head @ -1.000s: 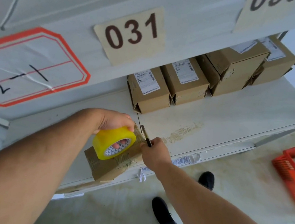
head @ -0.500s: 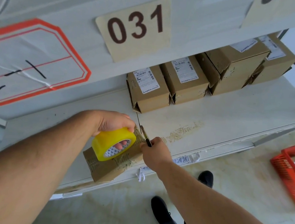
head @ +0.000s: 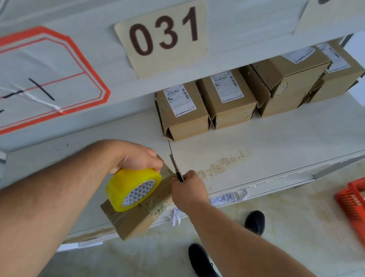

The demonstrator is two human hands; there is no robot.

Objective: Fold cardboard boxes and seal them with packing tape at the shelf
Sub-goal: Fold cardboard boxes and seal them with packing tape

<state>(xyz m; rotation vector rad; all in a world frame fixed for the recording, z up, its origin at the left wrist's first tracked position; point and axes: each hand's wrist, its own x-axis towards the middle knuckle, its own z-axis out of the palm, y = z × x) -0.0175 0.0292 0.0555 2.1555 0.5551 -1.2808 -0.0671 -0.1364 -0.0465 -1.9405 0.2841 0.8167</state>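
A small cardboard box (head: 135,220) lies at the front edge of the white shelf (head: 278,149), with clear tape along its top. My left hand (head: 133,158) grips a yellow roll of packing tape (head: 131,188) that stands on the box. My right hand (head: 188,190) holds a small knife (head: 176,167) with its blade pointing up at the box's right end, beside the tape roll.
Several sealed, labelled boxes (head: 184,113) stand in a row at the back of the shelf. A sign reading 031 (head: 164,33) hangs on the shelf above. An orange basket (head: 364,211) sits on the floor at right. My shoes (head: 255,221) are below the shelf edge.
Both hands stay on the box, nearly still. My left hand's grip on the roll has shifted slightly and the view has tilted a little.
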